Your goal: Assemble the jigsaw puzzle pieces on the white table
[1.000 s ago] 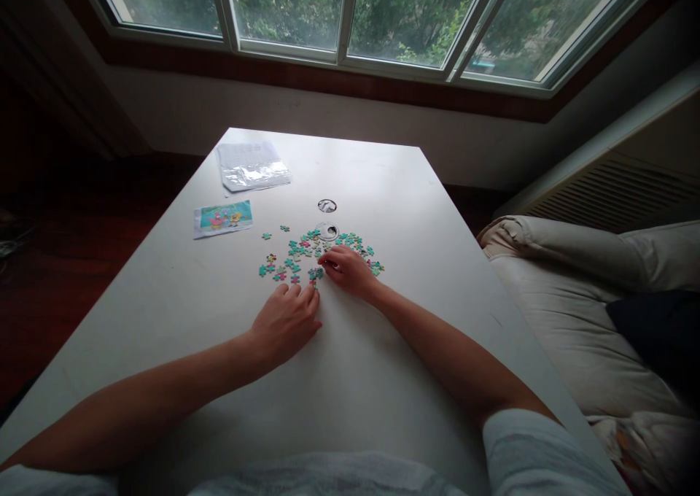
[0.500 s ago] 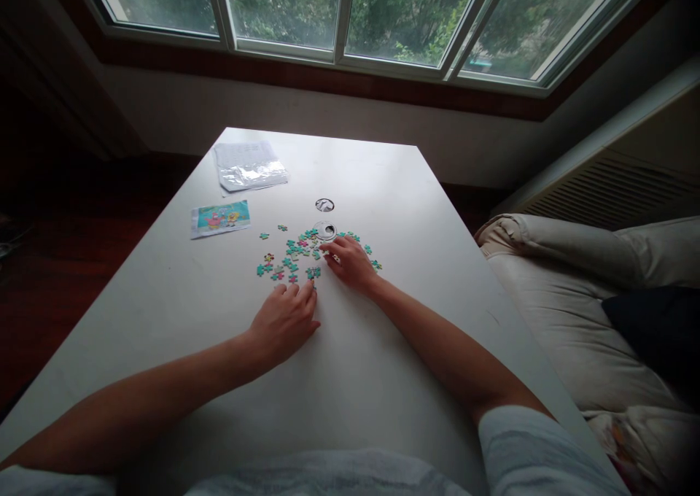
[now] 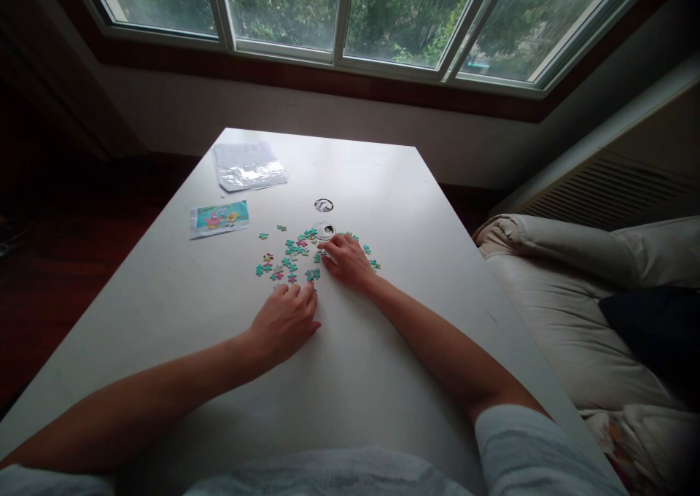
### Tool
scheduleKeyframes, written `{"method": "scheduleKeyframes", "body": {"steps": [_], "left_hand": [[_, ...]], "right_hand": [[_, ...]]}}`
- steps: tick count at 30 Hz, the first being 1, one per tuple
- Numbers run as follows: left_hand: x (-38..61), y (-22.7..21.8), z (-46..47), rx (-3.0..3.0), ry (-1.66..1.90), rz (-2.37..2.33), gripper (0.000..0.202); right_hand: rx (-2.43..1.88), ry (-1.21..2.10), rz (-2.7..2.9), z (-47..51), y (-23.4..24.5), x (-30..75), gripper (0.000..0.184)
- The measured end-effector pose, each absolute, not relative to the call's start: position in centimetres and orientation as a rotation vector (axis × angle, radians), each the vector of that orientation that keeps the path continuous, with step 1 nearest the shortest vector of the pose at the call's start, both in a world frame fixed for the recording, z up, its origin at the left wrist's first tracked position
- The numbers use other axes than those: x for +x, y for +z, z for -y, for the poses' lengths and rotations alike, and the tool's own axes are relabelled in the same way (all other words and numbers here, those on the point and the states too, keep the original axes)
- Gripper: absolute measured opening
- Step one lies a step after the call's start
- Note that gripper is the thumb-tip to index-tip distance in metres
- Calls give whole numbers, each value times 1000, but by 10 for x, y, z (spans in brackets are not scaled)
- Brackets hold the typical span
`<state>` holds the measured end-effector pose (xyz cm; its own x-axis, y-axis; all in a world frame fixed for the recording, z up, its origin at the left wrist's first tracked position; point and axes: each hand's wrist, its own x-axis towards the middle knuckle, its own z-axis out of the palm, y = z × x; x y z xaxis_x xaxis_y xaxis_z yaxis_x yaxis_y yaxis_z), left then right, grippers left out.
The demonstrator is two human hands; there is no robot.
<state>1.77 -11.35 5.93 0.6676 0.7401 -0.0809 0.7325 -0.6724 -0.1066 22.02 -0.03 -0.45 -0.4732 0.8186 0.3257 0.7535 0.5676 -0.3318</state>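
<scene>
Several small jigsaw pieces [image 3: 291, 250], mostly turquoise with some pink and yellow, lie scattered on the white table [image 3: 350, 379]. My left hand [image 3: 285, 319] rests palm down at the near side of them, its fingers stretched forward. Its fingertips lie beside a small patch of pieces [image 3: 313, 274] that seem to be joined. Over the right part of the scatter is my right hand [image 3: 348, 262], fingers forward and slightly apart. It covers some pieces, and its fingertips are close to a few others. I see no piece held in either hand.
A picture card [image 3: 219, 219] with a colourful cartoon scene lies to the left. Behind it is a clear plastic bag with papers [image 3: 250, 165]. Two round marks [image 3: 324, 205] sit on the tabletop beyond the pieces. A pale sofa [image 3: 536, 299] stands along the right side.
My right hand has shifted very slightly, its fingertips still over the pieces. My left hand stays in place. The camera view has moved a little.
</scene>
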Motion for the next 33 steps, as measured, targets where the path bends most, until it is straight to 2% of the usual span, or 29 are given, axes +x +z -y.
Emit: {"method": "scheduleKeyframes", "body": {"steps": [3, 6, 16, 22, 27, 33], "left_hand": [[19, 60, 114, -2820, 178, 1227, 47], [21, 62, 114, -2824, 191, 1224, 44], [20, 66, 114, -2836, 188, 1241, 39], [20, 74, 116, -2854, 216, 1243, 34], [21, 75, 118, -2871, 206, 1243, 31], [17, 76, 120, -2880, 171, 1255, 33]], "right_hand": [[-1196, 187, 2403, 3, -3, 215, 36], [-1150, 163, 2462, 5, -3, 211, 40], [-1035, 219, 2395, 0, -12, 215, 18], [-1081, 248, 2389, 0, -14, 214, 26], [-1030, 261, 2418, 2, -9, 214, 19], [-968, 337, 2470, 6, -8, 214, 20]]}}
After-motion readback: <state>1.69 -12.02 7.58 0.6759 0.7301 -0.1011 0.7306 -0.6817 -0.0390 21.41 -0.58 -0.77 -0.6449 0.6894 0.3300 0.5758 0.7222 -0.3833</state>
